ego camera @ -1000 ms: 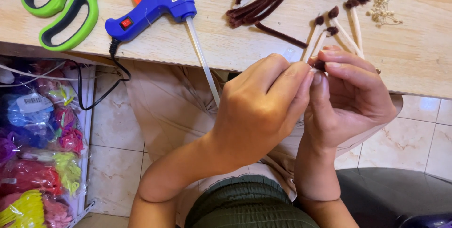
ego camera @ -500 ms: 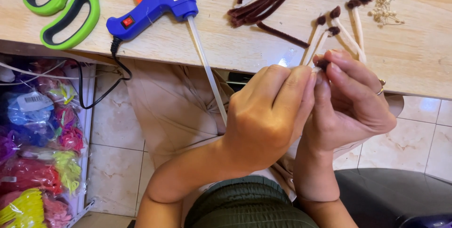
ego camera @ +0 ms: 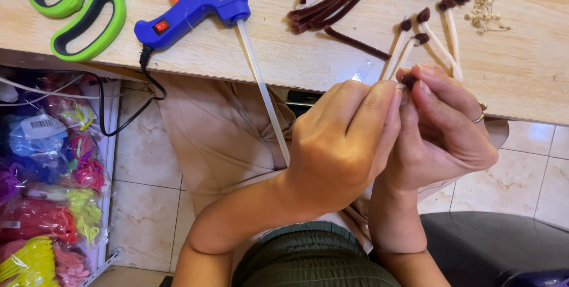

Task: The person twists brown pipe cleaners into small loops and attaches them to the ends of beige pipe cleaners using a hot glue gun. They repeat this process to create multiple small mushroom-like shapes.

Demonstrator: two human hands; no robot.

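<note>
At the wooden bench, both hands, left and right, pinch a brown-tipped stick, winding its fuzzy tip; steady fingertip pressure comes next.

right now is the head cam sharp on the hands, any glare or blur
Head view: left hand and right hand sharp, evenly lit; the brown-tipped stick they pinch is mostly hidden; soft sheen on the wooden table; no motion blur.
</note>
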